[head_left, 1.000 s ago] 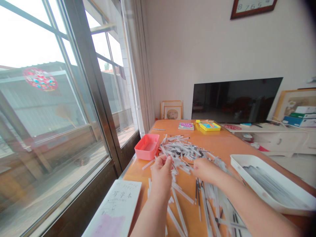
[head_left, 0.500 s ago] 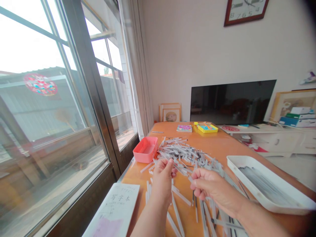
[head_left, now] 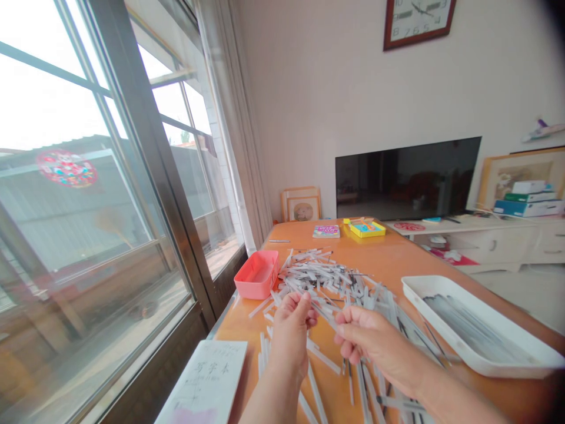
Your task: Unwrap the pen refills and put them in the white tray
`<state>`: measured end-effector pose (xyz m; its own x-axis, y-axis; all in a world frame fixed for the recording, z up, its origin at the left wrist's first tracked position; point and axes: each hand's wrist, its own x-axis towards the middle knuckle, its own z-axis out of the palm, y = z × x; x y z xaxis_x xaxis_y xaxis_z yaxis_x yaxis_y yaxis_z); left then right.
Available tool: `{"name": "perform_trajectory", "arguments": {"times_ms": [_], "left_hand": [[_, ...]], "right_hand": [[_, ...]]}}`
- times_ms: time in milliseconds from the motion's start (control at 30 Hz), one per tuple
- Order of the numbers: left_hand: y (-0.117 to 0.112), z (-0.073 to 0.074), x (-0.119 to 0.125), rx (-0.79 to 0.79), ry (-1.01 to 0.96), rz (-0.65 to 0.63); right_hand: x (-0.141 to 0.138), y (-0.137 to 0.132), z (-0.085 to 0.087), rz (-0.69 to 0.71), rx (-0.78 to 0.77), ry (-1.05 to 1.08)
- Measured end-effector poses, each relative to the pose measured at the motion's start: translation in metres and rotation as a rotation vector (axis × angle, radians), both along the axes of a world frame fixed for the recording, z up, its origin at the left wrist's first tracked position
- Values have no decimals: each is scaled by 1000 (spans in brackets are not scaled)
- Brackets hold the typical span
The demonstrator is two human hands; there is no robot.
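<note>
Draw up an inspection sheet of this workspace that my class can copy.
Surface: shiny orange-brown table.
Job's things: translucent tubes, heaped and scattered; white tray at right, holding slender pieces.
Clutter: coral box beside the tubes, notebook at near left, booklet and yellow box at the far end.
Hands: left hand and right hand, fingertips closed, apparently on one slim tube between them.
Cables: nothing seen on the table; the far cabinet shows too little detail to tell.
Surroundings: window and curtain at left; television and wall clock ahead.
</note>
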<state>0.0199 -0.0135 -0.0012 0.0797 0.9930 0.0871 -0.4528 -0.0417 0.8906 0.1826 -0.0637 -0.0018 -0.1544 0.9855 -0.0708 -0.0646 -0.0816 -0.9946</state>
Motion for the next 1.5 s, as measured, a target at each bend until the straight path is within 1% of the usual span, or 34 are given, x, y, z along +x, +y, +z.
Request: {"name": "perform_trajectory", "arguments": {"times_ms": [200,500,667,833,967,1100,1267,1500], "left_hand": [[-1,-2,3,3,46,1],[-4,-4,7,5,64,-7],[-4,-6,11,-22,32,-24],[-9,-5,15,-44,-29,-11],[-12,-5,18,-59,-80,2],[-15,-3,21,-77,-132,11],[-19,-1,25,-93,-161,3],[-21,-5,31,-99,-183,-7]], "right_hand": [[-3,-4,5,-67,-3,71],[-3,0,3,-182,33,70],[0,0,0,-184,43,95],[2,1,-5,-182,77,140],[-1,1,-7,-214,75,192],[-6,0,-6,-253,58,240],[-9,-1,-2,-276,73,258],[-9,-3,1,-300,76,282]]}}
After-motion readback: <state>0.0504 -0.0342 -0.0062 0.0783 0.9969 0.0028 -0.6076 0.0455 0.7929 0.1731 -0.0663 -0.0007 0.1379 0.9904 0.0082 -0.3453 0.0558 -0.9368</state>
